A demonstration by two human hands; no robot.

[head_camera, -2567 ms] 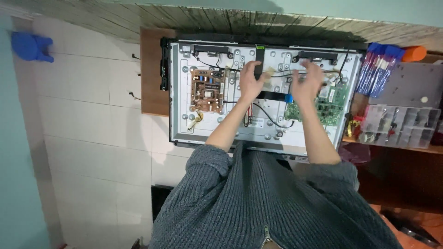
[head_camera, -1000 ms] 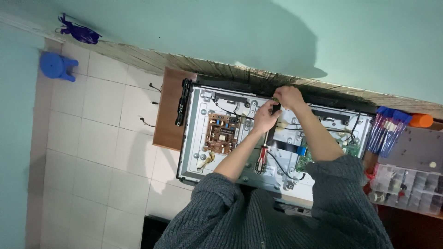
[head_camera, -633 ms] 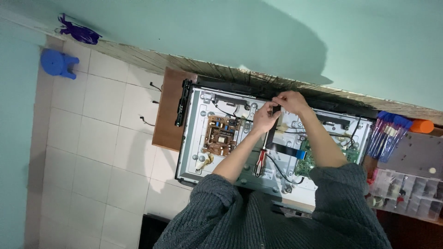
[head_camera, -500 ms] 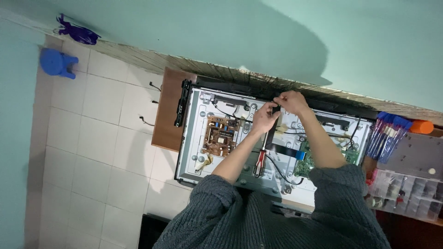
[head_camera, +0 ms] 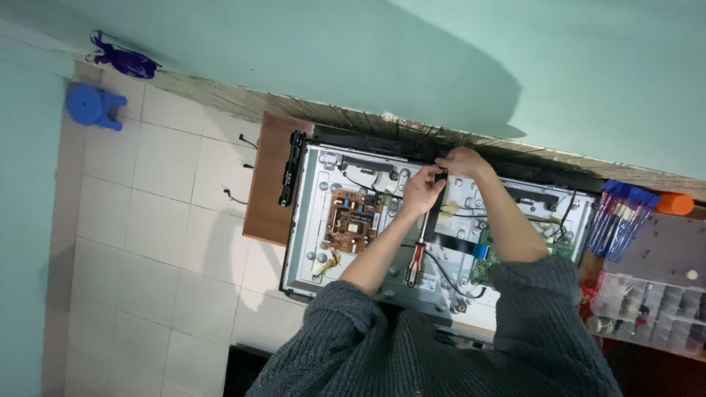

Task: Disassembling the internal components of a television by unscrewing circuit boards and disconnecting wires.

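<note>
1. Pale green walls and a white tiled floor (head_camera: 169, 213) surround a brown wooden table (head_camera: 266, 191), on which an opened flat-screen television (head_camera: 316, 220) lies with its back panel off.
2. Both hands meet near the far upper edge of the metal chassis, at the top end of a black flat ribbon cable (head_camera: 435, 209).
3. Fingers of the left hand (head_camera: 423, 190) are curled together and appear to pinch the cable's end; at this size the exact grip is hard to tell.
4. Just beside it, touching or nearly so, the right hand (head_camera: 462, 162) bends its fingers down onto the same spot.
5. Below the fingers, a red-handled screwdriver (head_camera: 416, 263) lies on the chassis beside the left forearm.
6. Left of the fingers sits a brown circuit board (head_camera: 354, 220); a green board (head_camera: 489, 261) shows by the right sleeve.
7. Well right of the hands stands a clear compartment box (head_camera: 647, 305).
</note>
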